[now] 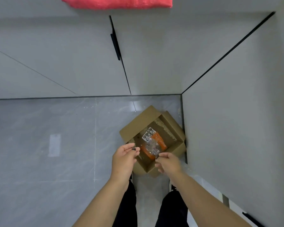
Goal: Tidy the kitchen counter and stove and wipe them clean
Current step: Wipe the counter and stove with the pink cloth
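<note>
Two bare hands hover over an open, square corrugated cardboard box (152, 140) on glossy grey floor tiles (56, 145): the left hand (124, 158) pinches a small dark bead-like bit (133, 149), the right hand (168, 162) pinches crinkly clear plastic wrap (152, 149) above orange packaging (161, 142).

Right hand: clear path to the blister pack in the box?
Probably yes. The cardboard box is open on top and the blister pack lies exposed beyond the clear wrapper. The right hand hovers over the near edge, but it already pinches a small dark item, so its grip isn't free.
</note>
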Demonstrator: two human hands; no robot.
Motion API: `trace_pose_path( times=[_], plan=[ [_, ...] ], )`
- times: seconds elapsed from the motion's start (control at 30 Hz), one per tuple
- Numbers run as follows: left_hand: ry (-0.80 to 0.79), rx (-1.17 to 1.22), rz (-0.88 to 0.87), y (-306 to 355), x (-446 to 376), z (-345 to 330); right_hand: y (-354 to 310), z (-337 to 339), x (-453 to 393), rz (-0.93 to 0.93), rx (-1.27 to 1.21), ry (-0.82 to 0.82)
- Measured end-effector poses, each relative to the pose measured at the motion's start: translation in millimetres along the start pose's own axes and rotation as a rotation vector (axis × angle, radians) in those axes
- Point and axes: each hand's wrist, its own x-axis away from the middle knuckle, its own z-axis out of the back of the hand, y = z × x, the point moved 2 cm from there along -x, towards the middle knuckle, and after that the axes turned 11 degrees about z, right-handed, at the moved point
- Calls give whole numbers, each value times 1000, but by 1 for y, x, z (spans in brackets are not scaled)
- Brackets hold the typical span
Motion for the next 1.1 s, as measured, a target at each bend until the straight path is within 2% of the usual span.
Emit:
trace_pose_path(
  times=[0.27, 0.47, 0.63, 0.83, 1.1],
  plan=[
    [-107, -91, -180, 69, 81, 15, -79, 12, 122, 176, -190, -1],
    [-151, -82, -305, 112, 141, 35, -143, 20, 192, 358, -178, -70],
    [-166, -27, -363, 133, 186, 48, -189, 39, 240, 527, -130, -101],
    [-141, 90, -373, 149, 215, 60, -230, 70, 281, 635, -64, -146],
    [-138, 101, -443, 197, 220, 54, -287, 107, 314, 790, 196, -113]
  ],
)
